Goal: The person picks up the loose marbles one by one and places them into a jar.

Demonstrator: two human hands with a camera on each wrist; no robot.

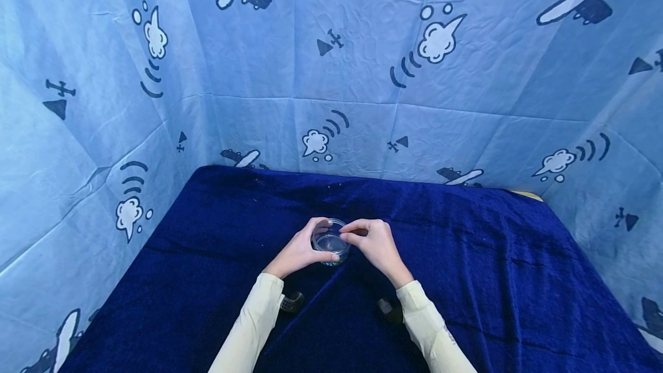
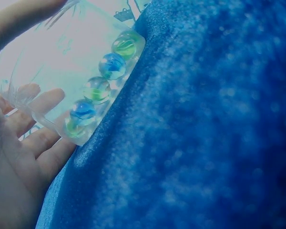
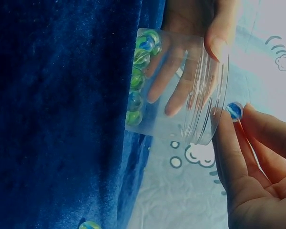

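A clear plastic jar (image 1: 330, 240) with a threaded, uncovered rim stands on the dark blue cloth. My left hand (image 1: 300, 251) holds it round the side, thumb in front and fingers behind. Several green and blue glass marbles (image 2: 112, 66) lie on its bottom. At the jar's mouth, my right hand (image 1: 374, 245) pinches one blue marble (image 3: 235, 111) between thumb and fingertips, right beside the rim in the right wrist view. That marble is hidden by the fingers in the head view.
Another green marble (image 3: 89, 225) lies on the cloth, cut off by the right wrist view's lower edge. Velvety cloth (image 1: 497, 281) covers the table. Behind and to the left hangs a light blue curtain (image 1: 362, 73) printed with planes and clouds.
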